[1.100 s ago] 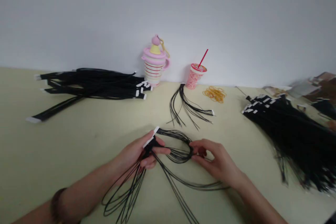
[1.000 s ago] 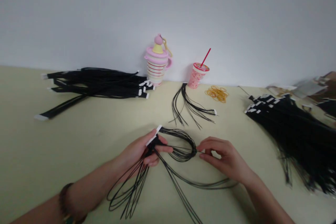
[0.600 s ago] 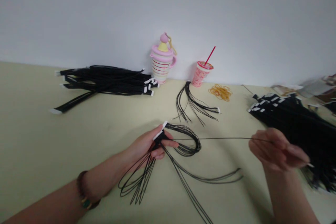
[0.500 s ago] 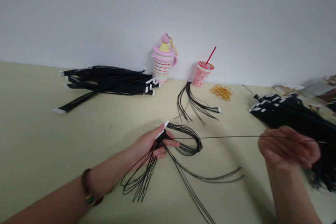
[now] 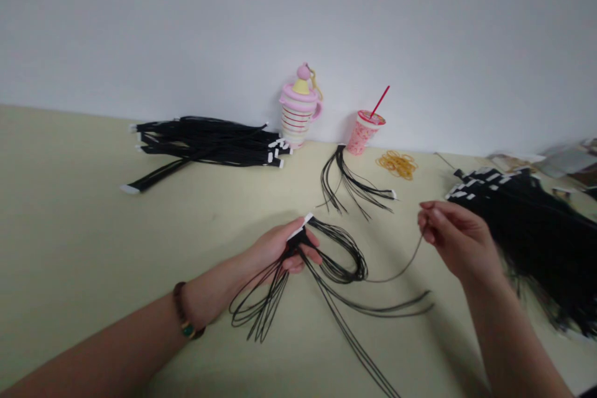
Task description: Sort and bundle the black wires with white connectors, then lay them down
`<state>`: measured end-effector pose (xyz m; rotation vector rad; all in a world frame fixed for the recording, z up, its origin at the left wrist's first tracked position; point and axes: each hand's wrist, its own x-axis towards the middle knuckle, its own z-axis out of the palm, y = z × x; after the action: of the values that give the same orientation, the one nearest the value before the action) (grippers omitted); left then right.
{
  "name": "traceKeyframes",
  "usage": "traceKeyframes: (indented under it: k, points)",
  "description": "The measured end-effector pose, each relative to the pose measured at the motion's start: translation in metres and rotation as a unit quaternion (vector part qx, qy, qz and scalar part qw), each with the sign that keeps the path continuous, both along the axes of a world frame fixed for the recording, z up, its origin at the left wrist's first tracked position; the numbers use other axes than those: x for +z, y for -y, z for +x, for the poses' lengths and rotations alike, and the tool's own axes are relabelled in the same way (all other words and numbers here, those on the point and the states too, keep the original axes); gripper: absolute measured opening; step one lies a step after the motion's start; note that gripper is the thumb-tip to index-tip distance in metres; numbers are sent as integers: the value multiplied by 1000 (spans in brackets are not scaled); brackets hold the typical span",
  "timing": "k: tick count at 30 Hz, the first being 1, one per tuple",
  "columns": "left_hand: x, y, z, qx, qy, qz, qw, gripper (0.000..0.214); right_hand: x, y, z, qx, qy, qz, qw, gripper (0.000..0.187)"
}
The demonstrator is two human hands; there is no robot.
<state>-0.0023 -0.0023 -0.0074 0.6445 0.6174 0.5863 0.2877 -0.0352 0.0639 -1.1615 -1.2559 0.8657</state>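
My left hand [image 5: 280, 245] grips a black wire harness [image 5: 354, 255] by its white connectors [image 5: 295, 234], which sit between thumb and fingers. Thin wires loop out to the right and down from the grip, and several loose ends trail toward the table's front. One single wire [image 5: 405, 270] curves slackly from the loop to my right hand [image 5: 452, 233], whose thumb and fingertips pinch its end. A bracelet circles my left wrist.
Bundled black harnesses [image 5: 209, 143] lie at the back left, and a larger pile [image 5: 536, 217] at the right. Between them stand a pink striped cup [image 5: 295, 121], a red-strawed cup [image 5: 361, 135], a small loose harness [image 5: 357, 180] and yellow rubber bands [image 5: 398, 164].
My right hand has moved left and up toward the harness. The wire it holds, stretched straight before, now sags in a curve. My left hand keeps its grip.
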Motion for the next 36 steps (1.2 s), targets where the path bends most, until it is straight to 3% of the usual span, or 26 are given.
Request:
traceKeyframes:
  k: [3, 6, 10, 18, 36]
  points:
    - [1, 2, -1, 6, -13, -10, 1000, 44, -2, 1, -47, 76, 116, -70, 988, 18]
    - [3, 3, -3, 2, -32, -24, 999, 42, -11, 3, -93, 135, 159, -129, 969, 28]
    - [4, 3, -5, -7, -50, -15, 999, 42, -29, 0, -126, 129, 219, -88, 963, 28]
    - [9, 1, -3, -29, -60, -29, 997, 50, -49, -3, -125, 103, 229, -84, 964, 26]
    - [7, 1, -4, -52, -82, -2, 995, 48, -49, -9, -128, 146, 202, -141, 958, 24]
